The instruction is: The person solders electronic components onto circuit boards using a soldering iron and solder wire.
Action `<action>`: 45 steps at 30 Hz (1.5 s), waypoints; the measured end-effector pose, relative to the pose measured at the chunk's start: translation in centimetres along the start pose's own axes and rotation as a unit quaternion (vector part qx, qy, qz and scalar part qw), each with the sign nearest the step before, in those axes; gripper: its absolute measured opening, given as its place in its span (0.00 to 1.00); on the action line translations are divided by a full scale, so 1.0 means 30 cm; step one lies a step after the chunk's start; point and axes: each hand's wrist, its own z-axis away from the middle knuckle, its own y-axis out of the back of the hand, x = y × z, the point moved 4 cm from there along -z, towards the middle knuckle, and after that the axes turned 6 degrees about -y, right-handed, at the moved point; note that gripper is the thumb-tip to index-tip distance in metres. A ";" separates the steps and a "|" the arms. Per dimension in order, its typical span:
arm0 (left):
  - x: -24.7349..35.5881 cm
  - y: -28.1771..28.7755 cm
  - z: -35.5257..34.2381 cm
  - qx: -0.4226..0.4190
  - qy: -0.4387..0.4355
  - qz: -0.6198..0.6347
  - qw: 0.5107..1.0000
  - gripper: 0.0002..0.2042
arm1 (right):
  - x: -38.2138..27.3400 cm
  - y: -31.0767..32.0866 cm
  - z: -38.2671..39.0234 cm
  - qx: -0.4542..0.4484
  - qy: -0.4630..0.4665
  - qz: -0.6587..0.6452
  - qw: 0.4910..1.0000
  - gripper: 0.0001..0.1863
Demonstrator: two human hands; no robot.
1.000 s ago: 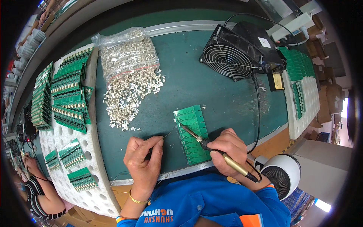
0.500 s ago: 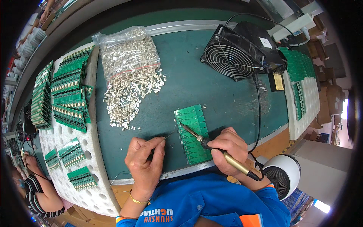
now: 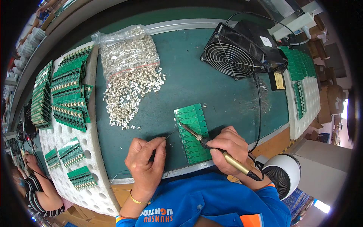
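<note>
A green circuit board panel [image 3: 194, 132] lies on the dark green bench near its front edge, with small white connectors along its left side. My right hand [image 3: 228, 147] is closed round a soldering iron [image 3: 231, 160], whose tip meets or hovers just over the panel's upper left part; I cannot tell which. Between the pinched thumb and finger of my left hand [image 3: 145, 160] is a thin solder wire [image 3: 171, 134], its free end pointing toward the panel's left edge. The wire's tail trails below that hand to the bench edge.
Loose white connectors [image 3: 123, 98] spill from a clear plastic bag [image 3: 130, 53] at the back left. Finished-looking boards stand on white foam [image 3: 90, 149] at left. A black fan [image 3: 230, 58] stands at the back right, its cord [image 3: 259, 113] running down the bench. Another person's arm [image 3: 45, 187] shows far left.
Almost nothing differs. The solder wire's free end has shifted very slightly, while both hands and the panel hold nearly the same places.
</note>
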 end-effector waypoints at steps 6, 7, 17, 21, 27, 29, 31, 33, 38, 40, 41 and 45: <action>0.005 -0.008 0.004 0.007 -0.023 -0.013 1.000 0.09 | -0.002 -0.002 0.001 -0.014 0.004 0.004 1.000 0.08; 0.005 -0.009 0.004 0.007 -0.023 -0.013 1.000 0.09 | -0.002 -0.002 0.001 -0.013 0.005 0.005 1.000 0.08; 0.007 -0.012 0.002 0.004 -0.033 -0.014 0.999 0.09 | -0.007 0.001 0.012 -0.017 0.006 0.007 1.000 0.09; 0.009 -0.012 0.001 0.003 -0.028 -0.015 0.999 0.10 | -0.004 -0.002 0.015 -0.015 0.009 0.010 1.000 0.09; 0.006 -0.013 0.012 0.003 0.003 0.004 1.000 0.08 | -0.014 -0.011 0.019 0.010 0.023 0.011 1.000 0.10; 0.001 -0.011 0.011 0.004 -0.016 -0.001 1.000 0.09 | -0.018 -0.014 0.026 0.009 0.027 0.013 1.000 0.10; 0.003 -0.011 0.011 0.005 -0.035 -0.005 0.999 0.10 | -0.024 -0.016 0.032 0.006 0.032 0.024 0.999 0.11; 0.004 -0.013 0.011 0.000 -0.027 -0.006 1.000 0.10 | -0.026 -0.016 0.039 0.004 0.034 0.029 0.999 0.12; -0.001 -0.014 0.013 0.001 -0.030 -0.008 1.000 0.10 | -0.031 -0.023 0.053 -0.007 0.040 0.045 0.998 0.15; -0.002 -0.015 0.013 0.001 -0.029 -0.008 1.000 0.10 | -0.031 -0.026 0.059 -0.011 0.042 0.052 0.998 0.17; -0.001 -0.015 0.012 0.001 -0.028 -0.005 1.000 0.10 | -0.030 -0.024 0.064 -0.011 0.042 0.052 0.998 0.17; 0.000 -0.019 0.016 0.003 0.002 0.017 1.000 0.09 | -0.036 -0.026 0.067 -0.027 0.047 0.063 0.997 0.18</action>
